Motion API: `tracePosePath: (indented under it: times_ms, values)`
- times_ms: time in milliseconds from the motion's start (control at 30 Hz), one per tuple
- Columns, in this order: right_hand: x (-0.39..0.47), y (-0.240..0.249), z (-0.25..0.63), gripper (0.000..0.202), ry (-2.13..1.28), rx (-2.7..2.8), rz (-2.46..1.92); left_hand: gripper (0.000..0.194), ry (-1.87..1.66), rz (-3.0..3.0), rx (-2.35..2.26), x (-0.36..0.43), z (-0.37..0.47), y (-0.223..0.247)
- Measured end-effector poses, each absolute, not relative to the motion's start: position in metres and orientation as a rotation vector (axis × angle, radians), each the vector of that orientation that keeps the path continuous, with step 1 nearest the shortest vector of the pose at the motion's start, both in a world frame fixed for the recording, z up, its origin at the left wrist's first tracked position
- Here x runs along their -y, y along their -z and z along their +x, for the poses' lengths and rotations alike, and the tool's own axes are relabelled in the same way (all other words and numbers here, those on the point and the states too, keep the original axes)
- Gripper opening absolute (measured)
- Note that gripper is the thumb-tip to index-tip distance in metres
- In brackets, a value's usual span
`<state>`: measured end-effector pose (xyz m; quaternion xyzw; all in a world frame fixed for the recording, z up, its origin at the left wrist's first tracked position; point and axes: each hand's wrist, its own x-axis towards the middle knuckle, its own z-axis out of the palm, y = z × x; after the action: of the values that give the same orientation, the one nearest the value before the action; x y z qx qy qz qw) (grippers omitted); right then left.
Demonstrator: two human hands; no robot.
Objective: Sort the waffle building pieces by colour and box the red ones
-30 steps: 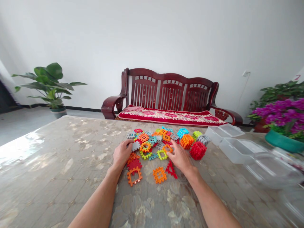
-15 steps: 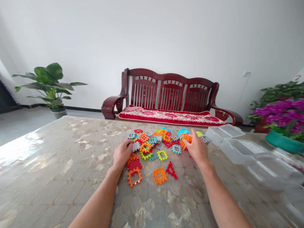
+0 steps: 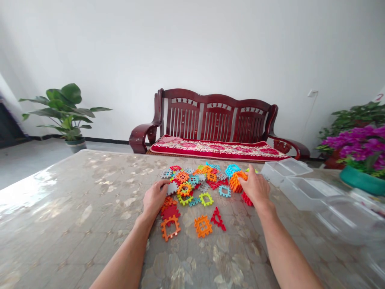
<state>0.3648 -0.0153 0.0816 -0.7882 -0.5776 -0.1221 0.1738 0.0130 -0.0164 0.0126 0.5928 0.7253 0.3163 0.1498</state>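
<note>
Colourful notched plastic pieces lie heaped mid-table, among them an orange ring piece (image 3: 184, 188) and a light green square (image 3: 206, 199). My left hand (image 3: 155, 196) rests at the heap's left edge, its fingers bent by a grey piece (image 3: 172, 188); whether it grips anything is unclear. On the right, my right hand (image 3: 256, 186) has its fingers apart beside an orange stack (image 3: 237, 182), with red pieces (image 3: 247, 199) partly under it. Behind the orange stack is a blue stack (image 3: 232, 170). Nearer me lie an orange window square (image 3: 203, 226) and a red triangle (image 3: 217, 219).
Clear plastic boxes (image 3: 303, 192) stand on the table (image 3: 99, 208) at the right, beside purple flowers in a teal pot (image 3: 361, 180). A wooden bench (image 3: 216, 116) is beyond the table, and a potted plant (image 3: 70, 108) stands at the far left.
My right hand has moved slightly right, away from the orange stack, and red pieces now show beside it. My left hand has hardly moved.
</note>
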Motion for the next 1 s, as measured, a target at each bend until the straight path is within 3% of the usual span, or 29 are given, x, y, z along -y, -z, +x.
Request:
tracePosePath:
  times_ms: [233, 433, 500, 767, 933, 1000]
  values:
    - [0.020, -0.084, 0.358, 0.048, 0.363, 1.699, -1.998, 0.037, -0.905, 1.708, -2.078, 0.017, 0.013, -0.013]
    - [0.032, -0.075, 0.321, 0.038, -0.700, 2.129, -1.503, 0.037, -0.916, 1.713, -2.072, 0.018, 0.014, -0.014]
    - [0.039, -0.071, 0.306, 0.037, -0.835, 2.301, -1.388, 0.036, -0.914, 1.710, -2.068, 0.018, 0.013, -0.014]
    - [0.060, -0.065, 0.274, 0.046, -0.494, 2.779, -1.217, 0.035, -0.916, 1.697, -2.078, 0.015, 0.012, -0.010]
    - [0.063, -0.063, 0.272, 0.041, -0.571, 2.680, -1.328, 0.034, -0.923, 1.695, -2.080, 0.013, 0.011, -0.008]
    - [0.062, -0.063, 0.272, 0.028, -0.669, 2.574, -1.346, 0.034, -0.931, 1.698, -2.078, 0.014, 0.011, -0.008]
